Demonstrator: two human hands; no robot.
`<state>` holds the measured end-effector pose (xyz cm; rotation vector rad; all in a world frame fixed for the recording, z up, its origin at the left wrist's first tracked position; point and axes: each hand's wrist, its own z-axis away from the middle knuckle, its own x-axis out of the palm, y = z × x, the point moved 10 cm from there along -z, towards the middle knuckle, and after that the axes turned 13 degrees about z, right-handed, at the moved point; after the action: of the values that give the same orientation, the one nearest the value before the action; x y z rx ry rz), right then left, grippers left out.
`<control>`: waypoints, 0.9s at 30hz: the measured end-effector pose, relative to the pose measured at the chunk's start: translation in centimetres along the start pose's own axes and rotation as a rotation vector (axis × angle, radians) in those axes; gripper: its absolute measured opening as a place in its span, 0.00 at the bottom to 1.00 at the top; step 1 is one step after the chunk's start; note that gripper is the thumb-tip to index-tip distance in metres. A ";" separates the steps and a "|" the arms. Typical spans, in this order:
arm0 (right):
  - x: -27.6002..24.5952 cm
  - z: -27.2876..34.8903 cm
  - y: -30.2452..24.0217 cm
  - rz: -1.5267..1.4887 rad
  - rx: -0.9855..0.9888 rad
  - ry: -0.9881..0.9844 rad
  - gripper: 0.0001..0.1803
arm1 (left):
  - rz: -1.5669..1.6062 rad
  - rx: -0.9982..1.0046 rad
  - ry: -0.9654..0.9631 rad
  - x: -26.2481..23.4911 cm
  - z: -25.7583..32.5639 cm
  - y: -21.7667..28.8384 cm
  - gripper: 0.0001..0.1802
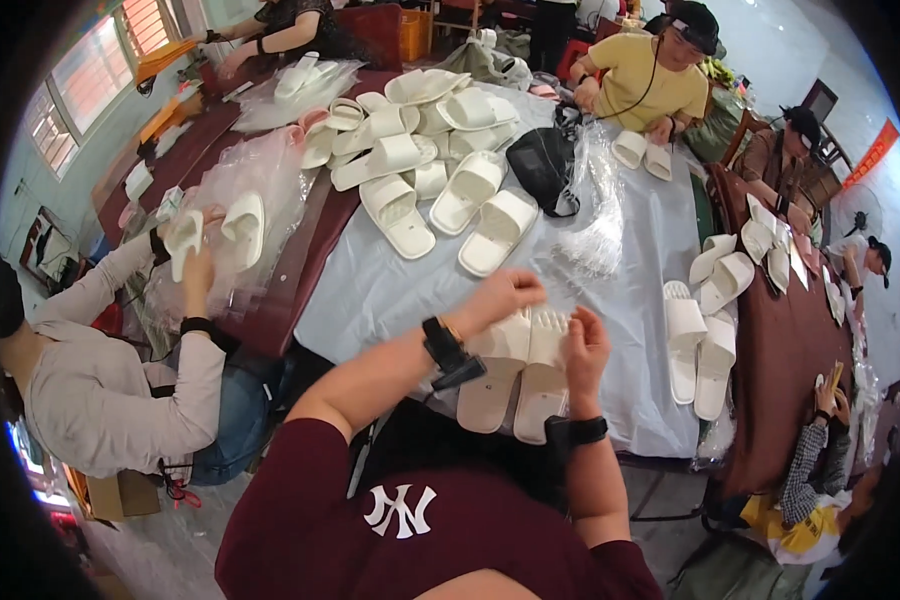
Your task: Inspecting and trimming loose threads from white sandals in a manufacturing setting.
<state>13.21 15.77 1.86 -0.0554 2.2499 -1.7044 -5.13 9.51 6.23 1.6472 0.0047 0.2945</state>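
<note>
A pair of white slippers lies side by side before me at the table's near edge, a left slipper (487, 398) and a right slipper (542, 392). Above their far ends my left hand (505, 297) is closed, its fingertips pinched together. My right hand (587, 352) is curled shut beside the right slipper, thumb and fingers close together. Anything between the fingertips of either hand is too small to make out. Just beyond my hands lies a bundle of thin, clear-white strands (592, 235). Part of the slippers is hidden by my hands and wrists.
A heap of white slippers (400, 150) covers the far middle of the table, next to a black bag (543, 170). More slipper pairs (705, 340) stand at the right. Clear plastic bags (260, 170) lie left. Co-workers sit on several sides, one in yellow (650, 85) opposite.
</note>
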 end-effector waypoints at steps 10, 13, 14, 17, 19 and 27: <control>-15.6 -5.0 1.1 0.448 0.007 0.263 0.09 | -0.005 0.249 0.342 -18.9 1.7 22.4 0.07; -21.7 -6.5 1.8 0.631 -0.052 0.504 0.10 | -0.159 0.309 0.485 -26.6 2.5 25.0 0.09; -23.3 -7.0 1.6 0.713 -0.066 0.560 0.11 | -0.281 0.360 0.606 -29.0 3.5 25.5 0.10; -27.6 -10.0 6.9 1.168 0.033 0.507 0.18 | -0.745 -0.025 0.721 -39.7 4.4 22.1 0.18; -30.3 -8.3 9.6 1.245 0.400 0.425 0.23 | -0.541 0.368 0.603 -30.7 2.6 19.8 0.06; -28.4 -9.8 8.4 1.248 0.511 0.465 0.22 | -0.363 0.035 0.359 -18.8 7.0 3.0 0.20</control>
<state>38.81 33.60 2.75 1.5947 1.3290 -1.4578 -22.44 -1.00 5.15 1.5736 0.5762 0.3073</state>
